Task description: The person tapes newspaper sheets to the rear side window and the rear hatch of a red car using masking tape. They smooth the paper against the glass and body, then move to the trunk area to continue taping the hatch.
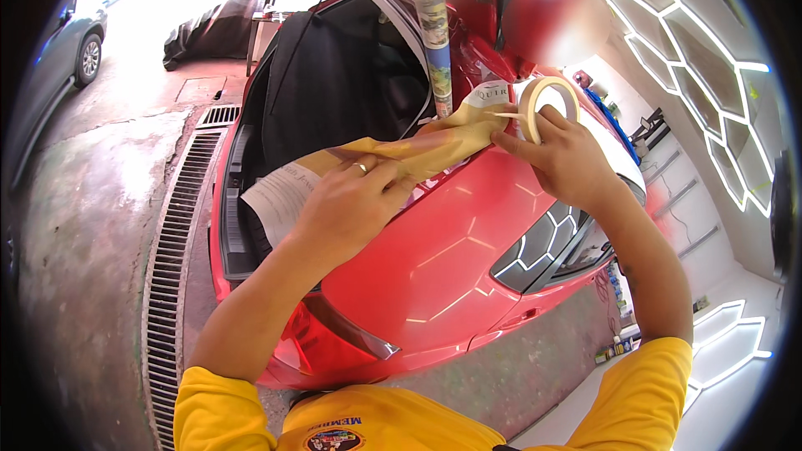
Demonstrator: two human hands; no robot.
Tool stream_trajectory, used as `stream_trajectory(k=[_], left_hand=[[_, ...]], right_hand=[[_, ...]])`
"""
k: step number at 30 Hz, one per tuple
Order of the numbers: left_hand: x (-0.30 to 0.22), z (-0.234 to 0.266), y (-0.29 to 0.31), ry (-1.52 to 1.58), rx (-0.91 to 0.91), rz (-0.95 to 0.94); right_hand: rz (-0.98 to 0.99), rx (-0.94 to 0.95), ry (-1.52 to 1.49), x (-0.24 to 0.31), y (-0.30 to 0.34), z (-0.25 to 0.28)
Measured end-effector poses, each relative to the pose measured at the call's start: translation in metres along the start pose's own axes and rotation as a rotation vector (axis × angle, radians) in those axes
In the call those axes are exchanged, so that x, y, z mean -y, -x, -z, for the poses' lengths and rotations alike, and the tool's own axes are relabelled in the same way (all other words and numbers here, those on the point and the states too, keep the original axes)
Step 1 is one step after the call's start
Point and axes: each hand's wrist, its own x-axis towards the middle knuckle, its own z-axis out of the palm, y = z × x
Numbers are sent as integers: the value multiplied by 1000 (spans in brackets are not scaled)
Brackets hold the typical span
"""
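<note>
A sheet of printed paper [280,199], like newspaper, lies along the edge of the open trunk on a red car [451,242]. My left hand [351,205], a ring on one finger, is closed on the paper with its fingers bent against it. My right hand [568,154] grips a roll of cream masking tape [570,98] near the paper's far right end. A short strip of tape sticks out from the roll toward the paper. Part of the paper under my left fingers is hidden.
The raised red tailgate [472,8] hangs above, with printed paper [434,50] reaching down from it. Below my left arm is the red tail light [334,338]. A drain grate [171,284] runs along the floor; a grey car [63,67] stands at the far left.
</note>
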Motion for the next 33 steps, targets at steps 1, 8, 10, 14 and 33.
stream_trajectory(k=[1,8,10,14,33], left_hand=[[1,0,-1,-2,33,14],[7,14,-6,386,87,98],[9,16,-8,433,97,80],[15,9,-12,579,168,85],[17,11,-18,656,244,131]], right_hand=[[16,-21,33,3,-2,1],[47,-29,60,13,-13,4],[29,-8,62,14,-13,2],[22,-52,31,16,-13,-5],[-114,-18,-128,22,-20,-9]])
